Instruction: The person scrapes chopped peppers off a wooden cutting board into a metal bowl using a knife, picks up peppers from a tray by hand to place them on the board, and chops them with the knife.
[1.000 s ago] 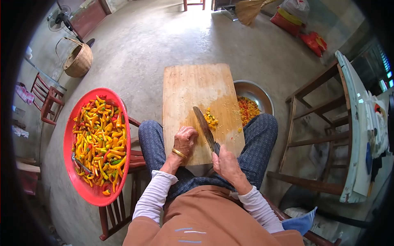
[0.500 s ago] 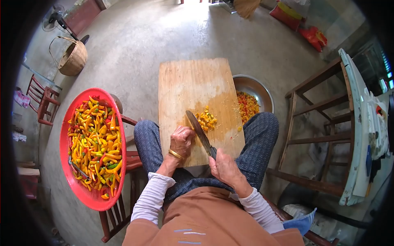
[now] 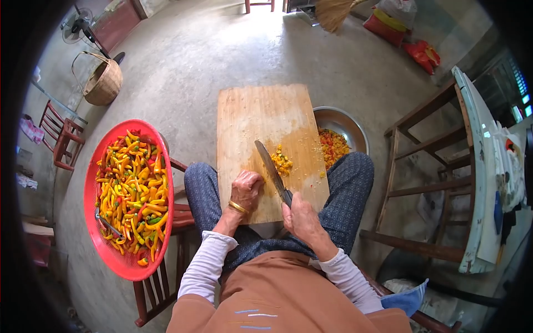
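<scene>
A wooden board (image 3: 264,114) lies across my knees. My right hand (image 3: 303,222) is wrapped round the dark handle of a knife (image 3: 270,166), whose blade points forward and left over the board. Just left of the blade, my left hand (image 3: 245,191) rests on the board with its fingers curled and pressed together; whatever they hold is hidden. Chopped yellow pepper (image 3: 282,162) lies right of the blade, with seeds scattered about. At the left is a red basket (image 3: 93,222) of whole yellow, orange and red peppers (image 3: 136,188).
Behind my right knee a metal bowl (image 3: 355,125) holds chopped peppers. A wooden frame with a pale panel (image 3: 472,183) stands at the right. A woven basket (image 3: 104,84), a red chair (image 3: 66,139) and a fan (image 3: 78,25) are at the far left; bags (image 3: 388,28) lie at the back right.
The view has shifted slightly back and forth. The knife blade has moved a little relative to the chopped pepper, while my left hand stays curled beside it.
</scene>
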### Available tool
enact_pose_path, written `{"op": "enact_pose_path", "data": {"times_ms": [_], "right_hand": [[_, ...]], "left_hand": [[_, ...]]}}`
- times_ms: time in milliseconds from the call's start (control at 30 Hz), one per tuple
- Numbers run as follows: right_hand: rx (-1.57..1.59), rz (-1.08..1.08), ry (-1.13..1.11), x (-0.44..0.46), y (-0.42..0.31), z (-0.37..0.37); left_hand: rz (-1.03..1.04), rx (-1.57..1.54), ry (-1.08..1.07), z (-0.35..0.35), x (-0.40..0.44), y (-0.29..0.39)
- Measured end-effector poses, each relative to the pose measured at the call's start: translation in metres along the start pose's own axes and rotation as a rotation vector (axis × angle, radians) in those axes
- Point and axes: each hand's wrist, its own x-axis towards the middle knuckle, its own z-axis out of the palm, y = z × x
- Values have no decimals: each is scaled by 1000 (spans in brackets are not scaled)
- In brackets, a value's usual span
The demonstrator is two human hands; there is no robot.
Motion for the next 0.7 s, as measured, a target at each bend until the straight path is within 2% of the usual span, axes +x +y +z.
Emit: {"op": "enact_pose_path", "data": {"times_ms": [233, 567, 700], "right_hand": [[10, -13, -71, -5, 3, 0], [-44, 31, -41, 31, -15, 26], [3, -1, 10, 22, 0, 26]], "left_hand": [[108, 16, -3, 7, -6, -14], [84, 23, 2, 3, -3, -6], [69, 15, 44, 3, -5, 0]]}}
